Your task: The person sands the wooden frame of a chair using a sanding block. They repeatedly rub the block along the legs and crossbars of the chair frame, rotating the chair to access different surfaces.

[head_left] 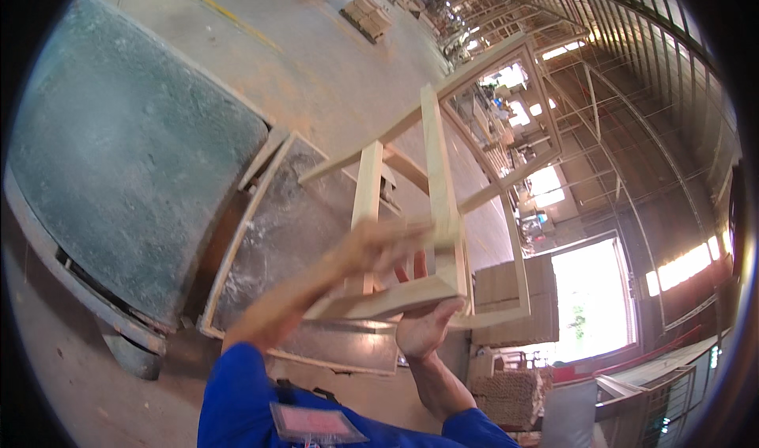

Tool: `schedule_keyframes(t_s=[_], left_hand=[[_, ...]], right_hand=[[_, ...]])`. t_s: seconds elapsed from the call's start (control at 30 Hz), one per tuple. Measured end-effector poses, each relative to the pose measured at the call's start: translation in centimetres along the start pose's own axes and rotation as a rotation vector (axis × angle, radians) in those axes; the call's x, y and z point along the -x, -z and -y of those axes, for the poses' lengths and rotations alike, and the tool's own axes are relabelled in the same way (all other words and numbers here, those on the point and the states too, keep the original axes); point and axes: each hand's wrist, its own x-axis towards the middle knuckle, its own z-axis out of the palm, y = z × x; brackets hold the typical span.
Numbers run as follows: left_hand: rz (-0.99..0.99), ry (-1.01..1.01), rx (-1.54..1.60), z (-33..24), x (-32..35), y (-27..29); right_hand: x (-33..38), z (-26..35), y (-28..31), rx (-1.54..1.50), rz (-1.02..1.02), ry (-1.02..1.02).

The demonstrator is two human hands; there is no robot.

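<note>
A bare, pale wooden chair frame (439, 163) stands tilted in front of me, with its legs, rails and an open back frame showing. My right hand (423, 331) grips a lower corner of it, thumb on the near side and fingers coming up behind the rail. My left hand (383, 246) reaches across the frame, at or close to the upright beside that corner. Motion smears its fingers, so I cannot make out whether they hold anything or touch the wood.
At left lies a large worktable with a worn grey-green top (134, 139). Beside it, a low wood-edged table (273, 226) with a shiny covering reaches under the chair frame. Stacked brown boards (514, 302) stand at right by a bright doorway (593, 298). A pallet stack (366, 17) sits farther off.
</note>
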Motion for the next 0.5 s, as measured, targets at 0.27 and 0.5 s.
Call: schedule_keyframes(t_s=[0.27, 0.5], left_hand=[[0.059, -0.157, -0.031, -2.3, 1.1, -0.1], [-0.174, -0.013, -0.019, 4.7, -7.6, 5.1]], right_hand=[[1.3, -0.8, 2.1, 0.108, -0.092, -0.067], [-1.3, 0.7, -2.4, 0.083, 0.152, -0.032]])
